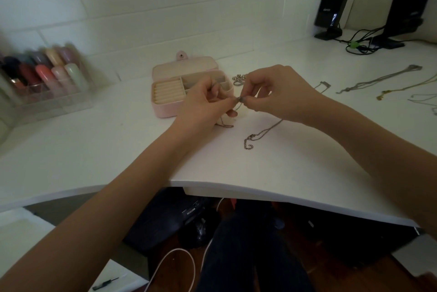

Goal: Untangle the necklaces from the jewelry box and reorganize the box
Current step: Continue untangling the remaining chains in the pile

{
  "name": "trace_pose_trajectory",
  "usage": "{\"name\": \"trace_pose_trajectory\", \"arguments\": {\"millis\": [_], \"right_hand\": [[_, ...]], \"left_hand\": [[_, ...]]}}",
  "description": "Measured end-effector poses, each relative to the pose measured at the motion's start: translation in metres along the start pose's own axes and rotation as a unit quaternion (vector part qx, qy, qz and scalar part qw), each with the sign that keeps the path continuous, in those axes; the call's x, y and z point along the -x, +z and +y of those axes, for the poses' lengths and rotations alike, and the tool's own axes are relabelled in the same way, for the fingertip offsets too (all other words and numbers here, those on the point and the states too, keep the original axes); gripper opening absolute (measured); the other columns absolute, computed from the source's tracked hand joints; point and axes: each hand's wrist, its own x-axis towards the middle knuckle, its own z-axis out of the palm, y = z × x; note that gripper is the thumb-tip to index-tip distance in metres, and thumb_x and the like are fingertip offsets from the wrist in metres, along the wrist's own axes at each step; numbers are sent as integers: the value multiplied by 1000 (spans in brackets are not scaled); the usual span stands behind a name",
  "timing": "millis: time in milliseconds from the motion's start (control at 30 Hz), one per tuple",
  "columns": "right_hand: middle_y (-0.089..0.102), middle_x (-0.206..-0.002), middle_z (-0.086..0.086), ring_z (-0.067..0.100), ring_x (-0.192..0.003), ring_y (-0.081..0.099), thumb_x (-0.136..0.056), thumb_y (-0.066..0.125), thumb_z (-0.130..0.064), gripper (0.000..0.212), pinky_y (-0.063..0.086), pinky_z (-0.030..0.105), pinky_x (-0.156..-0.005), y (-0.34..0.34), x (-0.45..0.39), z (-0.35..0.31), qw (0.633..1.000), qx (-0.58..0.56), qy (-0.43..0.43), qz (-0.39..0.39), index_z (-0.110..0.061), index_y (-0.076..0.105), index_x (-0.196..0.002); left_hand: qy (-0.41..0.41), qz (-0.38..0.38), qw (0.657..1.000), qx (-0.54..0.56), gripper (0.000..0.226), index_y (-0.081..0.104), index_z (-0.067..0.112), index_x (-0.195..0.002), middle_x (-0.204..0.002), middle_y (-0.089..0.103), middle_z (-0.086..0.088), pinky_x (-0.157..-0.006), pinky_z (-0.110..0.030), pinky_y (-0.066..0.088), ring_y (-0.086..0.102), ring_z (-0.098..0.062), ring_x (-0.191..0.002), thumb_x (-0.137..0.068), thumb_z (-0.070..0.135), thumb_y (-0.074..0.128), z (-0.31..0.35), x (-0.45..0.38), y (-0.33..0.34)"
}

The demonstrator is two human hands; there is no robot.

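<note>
Pinching the thin silver necklace (pixel 262 131) between fingertips above the table (pixel 283 173), just in front of the open jewelry box (pixel 165 105), both hands, left hand (pixel 208 105) and right hand (pixel 279 93), grip the knot; chain judged light, limp, slippery, kink-prone, best held close beside the tangle.

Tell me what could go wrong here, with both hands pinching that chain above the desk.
1. The left hand and right hand pinch the thin chain close together; a hard pull could tighten a knot or snap a link.
2. Its loose clasp end trails on the desk toward the front edge and might slide off.
3. The open jewelry box sits just behind the left hand and could get bumped.
</note>
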Motion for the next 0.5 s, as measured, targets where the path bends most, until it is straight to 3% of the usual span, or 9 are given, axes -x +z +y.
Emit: {"name": "trace_pose_trajectory", "arguments": {"millis": [167,300,433,500], "right_hand": [[58,-58,-25,-2,-55,53,-79,69,-12,16,38,7,-57,1,3,-2,1000,10,-22,7,-25,63,-71],[61,-69,-15,0,-57,53,-77,66,-10,18,39,9,-58,3,5,-5,999,21,-43,0,-25,58,-73],[66,-78,-11,6,-60,59,-82,65,-14,9,46,18,-64,3,2,-3,1000,-10,-10,-13,-23,65,-82],[68,-78,-11,7,-63,62,-85,66,-17,6,47,17,-67,3,0,-3,1000,-16,-3,-11,-20,70,-87]], "left_hand": [[25,16,999,-31,42,33,16,-72,-78,52,-18,-53,-16,41,60,-8,-54,-79,-5,68,-3,-2,-1],[16,9,999,-33,35,37,14,-79,-78,47,-11,-58,-23,39,47,-12,-61,-77,-2,68,-4,-4,0],[28,13,999,-45,39,31,19,-71,-74,52,-11,-63,-27,40,49,-16,-68,-70,5,68,-4,-3,0],[33,4,998,-50,41,31,18,-72,-69,58,-6,-64,-26,41,52,-15,-68,-74,-2,67,-5,-2,0]]}}
